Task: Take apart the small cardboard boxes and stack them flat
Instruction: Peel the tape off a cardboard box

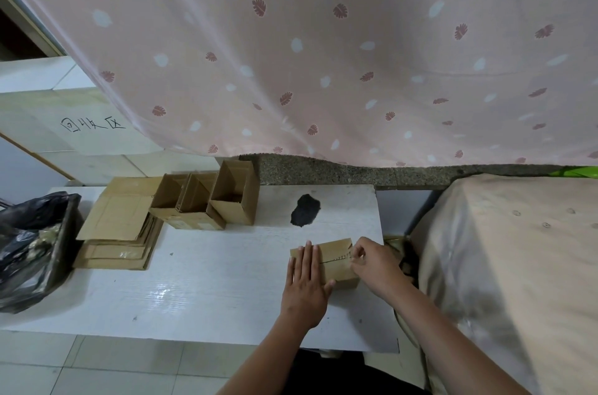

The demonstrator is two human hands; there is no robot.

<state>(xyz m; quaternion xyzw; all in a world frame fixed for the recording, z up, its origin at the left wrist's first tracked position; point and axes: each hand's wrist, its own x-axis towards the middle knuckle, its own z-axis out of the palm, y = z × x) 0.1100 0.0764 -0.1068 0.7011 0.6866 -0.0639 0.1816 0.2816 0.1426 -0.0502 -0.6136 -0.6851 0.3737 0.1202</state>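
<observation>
While you're hunched over the white surface (207, 284), starting at the far left there's a black plastic bag (29, 246) slumped at its edge, then your pile of flattened cardboard (118, 226) lying flat just beside it. Next over, three open boxes (207, 200) stand upright in a tight row near the back edge, touching each other, with a black smudge (304, 210) on the surface just right of them. Closer to you sits the closed box (335, 260) you're working on. Your left hand (305, 281) lies flat on its top, fingers straight, pressing down. Your right hand (372, 260) is at the box's right end, fingers (356, 254) curled and pinching the tape strip along the seam there.
</observation>
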